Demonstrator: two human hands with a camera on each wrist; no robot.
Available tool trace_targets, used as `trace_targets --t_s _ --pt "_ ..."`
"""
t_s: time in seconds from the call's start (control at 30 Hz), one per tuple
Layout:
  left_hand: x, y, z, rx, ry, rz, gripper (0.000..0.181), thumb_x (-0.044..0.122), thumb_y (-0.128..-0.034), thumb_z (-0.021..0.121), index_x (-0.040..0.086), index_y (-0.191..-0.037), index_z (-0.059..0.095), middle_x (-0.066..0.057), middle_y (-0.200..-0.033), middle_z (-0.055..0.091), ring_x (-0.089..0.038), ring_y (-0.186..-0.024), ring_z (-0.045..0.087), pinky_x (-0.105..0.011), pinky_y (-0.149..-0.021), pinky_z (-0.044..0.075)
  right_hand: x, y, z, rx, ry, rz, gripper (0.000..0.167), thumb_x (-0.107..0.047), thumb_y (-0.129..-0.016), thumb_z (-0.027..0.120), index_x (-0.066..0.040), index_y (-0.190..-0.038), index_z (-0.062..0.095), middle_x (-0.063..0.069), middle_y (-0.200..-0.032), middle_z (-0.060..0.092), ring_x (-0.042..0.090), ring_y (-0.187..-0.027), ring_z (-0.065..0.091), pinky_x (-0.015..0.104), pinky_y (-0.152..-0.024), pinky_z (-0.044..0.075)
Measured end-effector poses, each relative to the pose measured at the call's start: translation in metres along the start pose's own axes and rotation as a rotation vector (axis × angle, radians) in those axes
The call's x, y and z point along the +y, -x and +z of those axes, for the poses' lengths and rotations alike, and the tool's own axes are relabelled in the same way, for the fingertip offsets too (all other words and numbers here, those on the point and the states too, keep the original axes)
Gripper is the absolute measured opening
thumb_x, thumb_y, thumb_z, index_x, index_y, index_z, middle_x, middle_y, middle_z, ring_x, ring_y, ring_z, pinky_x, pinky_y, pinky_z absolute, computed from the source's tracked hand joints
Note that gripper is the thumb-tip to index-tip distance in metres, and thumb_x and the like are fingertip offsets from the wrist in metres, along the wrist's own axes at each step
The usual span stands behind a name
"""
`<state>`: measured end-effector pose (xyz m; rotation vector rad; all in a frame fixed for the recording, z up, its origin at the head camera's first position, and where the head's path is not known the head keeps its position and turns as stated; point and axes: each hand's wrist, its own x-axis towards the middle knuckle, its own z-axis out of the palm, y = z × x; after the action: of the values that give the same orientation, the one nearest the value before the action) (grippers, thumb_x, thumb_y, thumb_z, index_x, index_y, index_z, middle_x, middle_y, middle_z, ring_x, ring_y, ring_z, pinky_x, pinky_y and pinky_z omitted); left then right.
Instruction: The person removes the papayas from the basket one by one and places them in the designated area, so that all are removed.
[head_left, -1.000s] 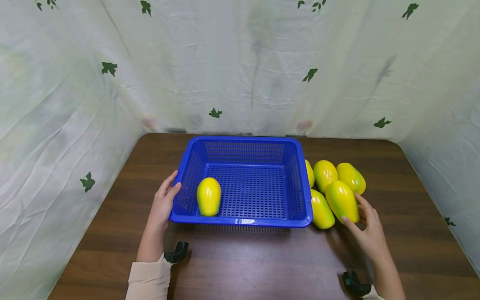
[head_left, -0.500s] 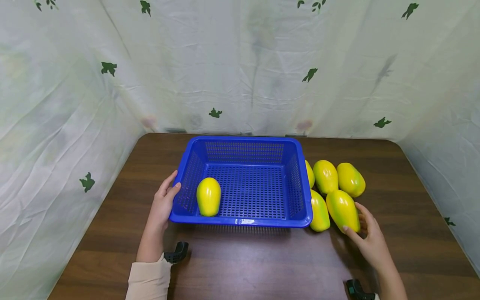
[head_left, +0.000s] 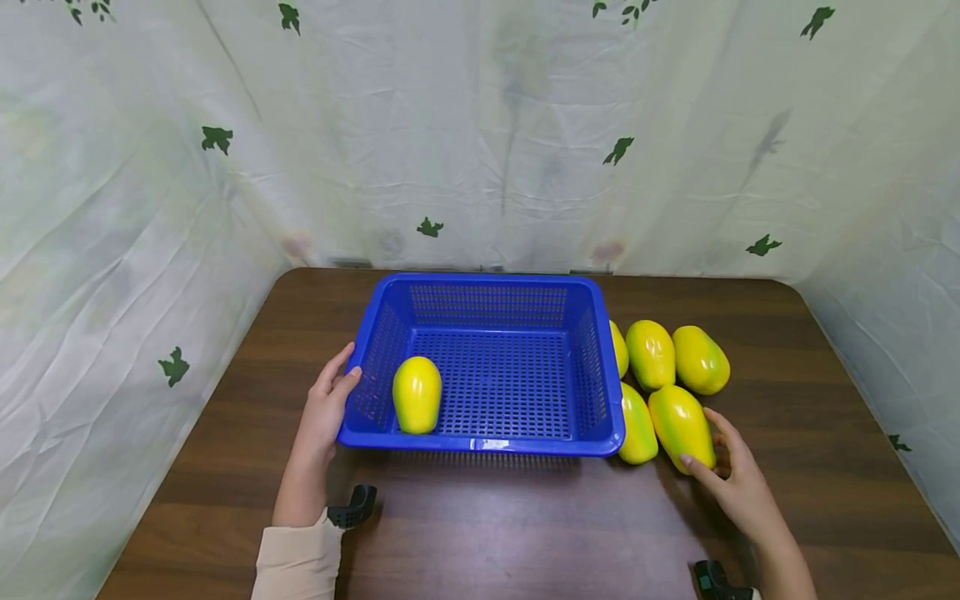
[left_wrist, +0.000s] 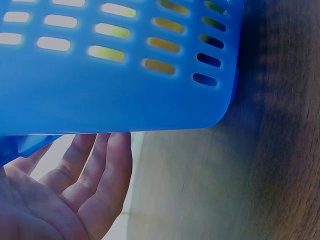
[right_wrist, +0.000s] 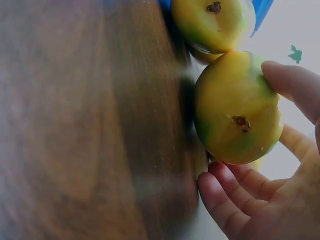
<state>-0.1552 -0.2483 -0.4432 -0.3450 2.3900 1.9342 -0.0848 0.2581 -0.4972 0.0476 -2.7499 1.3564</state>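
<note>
A blue perforated plastic basket stands on the table, one yellow mango in its left front part. My left hand holds the basket's left rim; in the left wrist view its fingers reach up to the rim's underside. At the basket's right, my right hand grips a yellow-green mango, thumb on the near side and fingers round the right. The right wrist view shows this mango end-on with its brown stem scar, touching a neighbouring mango.
Several more mangoes cluster beside the basket: one at the front, one behind it, one at the back right, and one partly hidden by the rim. The brown wooden table ends at a pale curtain.
My right hand has drawn its mango toward me and down beside the others. The front mango next to the basket has shifted slightly. My left hand and the basket have stayed put.
</note>
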Motion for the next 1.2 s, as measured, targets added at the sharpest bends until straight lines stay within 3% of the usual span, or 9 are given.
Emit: trace_targets --t_s 0.2,0.33,0.47,0.57,0.67,1.0,1.2 --pt "-0.001 0.0 0.0 0.002 0.005 0.004 0.05 0.04 -0.0943 0.04 0.03 -0.142 0.027 -0.015 -0.124 0.043 -0.027 -0.101 0.047 -0.027 -0.076 0.045 -0.001 -0.001 0.0 0.009 0.031 -0.023 0.067 -0.015 -0.085 0.062 -0.003 -0.139 0.024 0.021 -0.106 0.044 0.015 -0.073 0.051 0.024 -0.059 0.044" --pt "-0.001 0.0 0.0 0.003 0.003 -0.001 0.05 0.041 -0.0942 0.04 0.03 -0.142 0.027 -0.015 -0.125 0.042 -0.028 -0.102 0.046 -0.028 -0.078 0.045 -0.003 -0.001 -0.001 0.018 0.056 -0.007 0.067 -0.018 -0.086 0.062 -0.004 -0.139 0.024 0.022 -0.111 0.038 0.023 -0.079 0.049 0.025 -0.059 0.043" --pt "-0.001 0.0 0.0 0.0 -0.001 -0.001 0.051 0.042 -0.094 0.039 0.031 -0.142 0.026 -0.015 -0.126 0.041 -0.028 -0.103 0.045 -0.031 -0.08 0.044 -0.006 -0.002 -0.002 0.007 0.035 0.013 0.07 -0.021 -0.087 0.061 -0.005 -0.141 0.021 0.028 -0.125 0.028 0.037 -0.099 0.04 0.044 -0.072 0.042" --pt "-0.001 0.0 0.0 -0.001 0.001 -0.002 0.051 0.042 -0.0939 0.039 0.031 -0.142 0.026 -0.015 -0.126 0.041 -0.029 -0.103 0.045 -0.031 -0.08 0.044 -0.007 -0.003 -0.003 0.006 0.009 0.017 0.071 -0.022 -0.086 0.061 -0.007 -0.142 0.02 0.03 -0.132 0.021 0.045 -0.112 0.028 0.06 -0.079 0.032" --pt "-0.001 0.0 0.0 -0.001 0.001 -0.005 0.051 0.042 -0.0938 0.039 0.031 -0.142 0.026 -0.015 -0.125 0.041 -0.029 -0.103 0.045 -0.032 -0.08 0.044 -0.008 -0.005 -0.004 0.021 -0.007 0.005 0.071 -0.022 -0.086 0.061 -0.009 -0.142 0.021 0.029 -0.135 0.019 0.048 -0.115 0.024 0.065 -0.083 0.025" --pt "-0.001 -0.001 0.0 -0.001 0.008 0.002 0.05 0.041 -0.0944 0.039 0.03 -0.142 0.026 -0.014 -0.129 0.04 -0.028 -0.105 0.045 -0.035 -0.084 0.042 -0.019 -0.006 -0.008 0.108 -0.028 0.001 0.069 -0.024 -0.086 0.061 -0.012 -0.142 0.024 0.023 -0.137 0.026 0.047 -0.119 0.025 0.067 -0.088 0.02" --pt "-0.001 0.0 0.0 -0.001 0.0 -0.002 0.051 0.042 -0.0941 0.039 0.031 -0.142 0.026 -0.015 -0.127 0.041 -0.029 -0.104 0.046 -0.033 -0.082 0.044 -0.019 -0.012 -0.009 0.22 -0.043 -0.064 0.066 -0.017 -0.084 0.065 -0.012 -0.14 0.03 0.019 -0.133 0.035 0.036 -0.122 0.03 0.047 -0.102 0.02"
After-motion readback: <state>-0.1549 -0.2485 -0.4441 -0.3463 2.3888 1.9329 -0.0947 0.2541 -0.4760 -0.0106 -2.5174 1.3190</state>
